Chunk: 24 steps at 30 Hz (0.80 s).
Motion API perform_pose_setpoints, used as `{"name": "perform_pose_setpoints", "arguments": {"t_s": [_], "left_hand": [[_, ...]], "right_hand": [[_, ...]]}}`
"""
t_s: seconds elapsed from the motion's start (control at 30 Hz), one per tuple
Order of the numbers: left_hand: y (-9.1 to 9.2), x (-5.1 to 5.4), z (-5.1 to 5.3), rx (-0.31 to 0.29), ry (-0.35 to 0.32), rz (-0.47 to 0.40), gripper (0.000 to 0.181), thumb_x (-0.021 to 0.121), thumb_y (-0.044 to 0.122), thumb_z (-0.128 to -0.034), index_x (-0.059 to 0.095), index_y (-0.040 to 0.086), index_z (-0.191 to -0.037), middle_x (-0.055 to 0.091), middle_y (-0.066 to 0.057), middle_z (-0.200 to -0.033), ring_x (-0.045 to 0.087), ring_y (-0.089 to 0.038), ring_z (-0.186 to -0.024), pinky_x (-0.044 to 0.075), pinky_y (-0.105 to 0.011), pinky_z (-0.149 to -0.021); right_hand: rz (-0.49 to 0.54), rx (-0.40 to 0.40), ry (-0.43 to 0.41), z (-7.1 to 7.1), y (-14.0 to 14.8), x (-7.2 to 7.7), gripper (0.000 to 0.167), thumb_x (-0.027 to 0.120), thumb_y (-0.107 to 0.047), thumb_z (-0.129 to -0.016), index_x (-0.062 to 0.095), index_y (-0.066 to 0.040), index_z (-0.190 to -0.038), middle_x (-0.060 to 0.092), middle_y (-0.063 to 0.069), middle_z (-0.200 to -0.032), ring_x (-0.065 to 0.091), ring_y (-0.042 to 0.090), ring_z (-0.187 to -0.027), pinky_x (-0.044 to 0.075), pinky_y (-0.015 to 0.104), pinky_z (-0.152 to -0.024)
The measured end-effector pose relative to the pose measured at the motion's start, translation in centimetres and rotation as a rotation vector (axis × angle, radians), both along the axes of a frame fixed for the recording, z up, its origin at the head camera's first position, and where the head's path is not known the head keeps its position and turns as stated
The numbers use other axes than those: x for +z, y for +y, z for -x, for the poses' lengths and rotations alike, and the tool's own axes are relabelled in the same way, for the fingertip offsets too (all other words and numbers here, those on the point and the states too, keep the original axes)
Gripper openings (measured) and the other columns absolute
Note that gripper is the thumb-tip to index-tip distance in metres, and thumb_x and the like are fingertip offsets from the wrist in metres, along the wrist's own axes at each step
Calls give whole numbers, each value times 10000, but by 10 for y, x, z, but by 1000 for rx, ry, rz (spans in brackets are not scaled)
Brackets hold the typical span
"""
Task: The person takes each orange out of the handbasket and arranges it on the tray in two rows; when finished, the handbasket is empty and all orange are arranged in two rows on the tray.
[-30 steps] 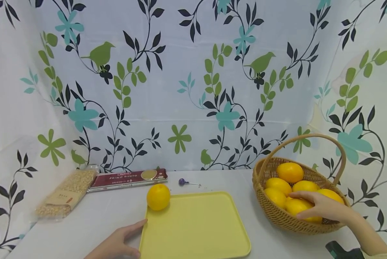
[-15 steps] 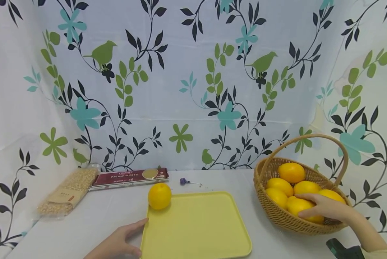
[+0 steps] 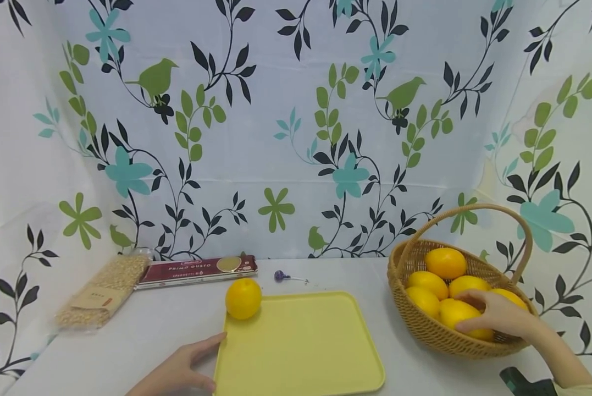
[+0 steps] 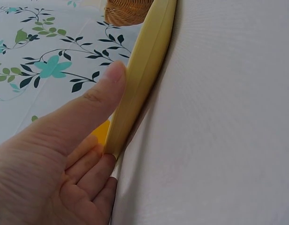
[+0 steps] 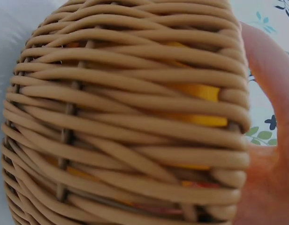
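Note:
A yellow rectangular tray lies on the white table, with a single orange at its far left corner. My left hand touches the tray's left edge; the left wrist view shows its thumb and fingertips against the side. On the right, a wicker basket with an arched handle holds several oranges. Inside it, my right hand grips the front orange, thumb and bent fingers around it. In the right wrist view, the basket wall hides most of that fruit and the fingertips.
Behind the tray lie a red spaghetti packet and a purple lollipop. A clear bag of pale kernels or beans sits at the left. A patterned cloth hangs behind the table.
The right hand's fingers have bent and lifted slightly over the front orange. The left hand, tray and basket stay where they were.

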<state>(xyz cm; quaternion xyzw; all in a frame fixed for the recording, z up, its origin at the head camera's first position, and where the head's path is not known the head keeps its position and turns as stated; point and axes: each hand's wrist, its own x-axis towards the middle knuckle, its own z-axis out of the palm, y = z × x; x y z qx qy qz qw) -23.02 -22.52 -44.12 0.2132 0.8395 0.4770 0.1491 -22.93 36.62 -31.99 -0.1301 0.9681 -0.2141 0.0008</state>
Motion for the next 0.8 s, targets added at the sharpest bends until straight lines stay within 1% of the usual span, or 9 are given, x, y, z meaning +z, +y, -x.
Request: {"name": "perform_pose_setpoints", "arguments": {"t_s": [0.13,0.23,0.3,0.43,0.57,0.67,0.77,0.8], "left_hand": [[0,-1,1,-18,10,-7,799,734,275,-724,337,-6,-1357,315,-189,-1383,230,-420,-1249,150,-589,-976],[-1,-1,1,-40,36,-2,781,732,260,-726,349,-15,-1348,318,-196,-1380,227,-431,-1245,151,-590,-973],[-2,-1,1,-40,25,-1,771,730,267,-726,361,-5,-1346,311,-197,-1383,213,-441,-1245,141,-606,-966],[-4,-1,0,-26,-19,-12,770,729,267,-727,359,7,-1351,295,-204,-1390,189,-451,-1250,124,-637,-955],[-5,-2,0,-40,9,-17,782,729,250,-730,338,-4,-1358,298,-200,-1390,189,-442,-1254,116,-621,-964],[-5,-2,0,-50,21,-22,785,728,243,-733,329,-4,-1362,296,-192,-1392,188,-433,-1257,112,-604,-971],[-3,-2,-1,-53,18,-19,812,737,246,-722,314,-4,-1368,282,-192,-1398,177,-428,-1262,98,-598,-974],[-2,-2,-1,-49,5,-19,821,739,248,-718,309,2,-1372,274,-187,-1403,171,-428,-1264,95,-602,-973]], "right_hand": [[39,-16,2,-3,0,2,632,689,-330,-759,482,43,-1226,547,208,-1103,500,347,-962,447,495,-768],[68,-38,5,-5,-1,2,611,691,-324,-758,496,28,-1216,549,202,-1097,505,333,-945,452,479,-755],[96,-42,6,-5,-2,2,603,693,-310,-759,493,29,-1216,548,204,-1095,510,328,-936,458,464,-746],[188,-24,-4,-3,-5,-1,598,686,-269,-774,458,46,-1228,524,230,-1136,509,352,-971,467,451,-775],[292,-23,27,-3,-6,-2,538,677,-214,-789,442,43,-1198,497,236,-1156,498,388,-1008,473,447,-800],[360,-29,65,-4,-8,-1,461,672,-178,-793,445,21,-1142,488,204,-1135,508,388,-996,501,373,-767],[439,-13,73,-3,-11,-1,403,659,-141,-800,436,13,-1097,477,177,-1097,534,347,-954,511,294,-730],[465,-8,70,-2,-13,-1,387,654,-131,-803,431,9,-1087,471,172,-1085,542,325,-941,510,275,-722]]}}
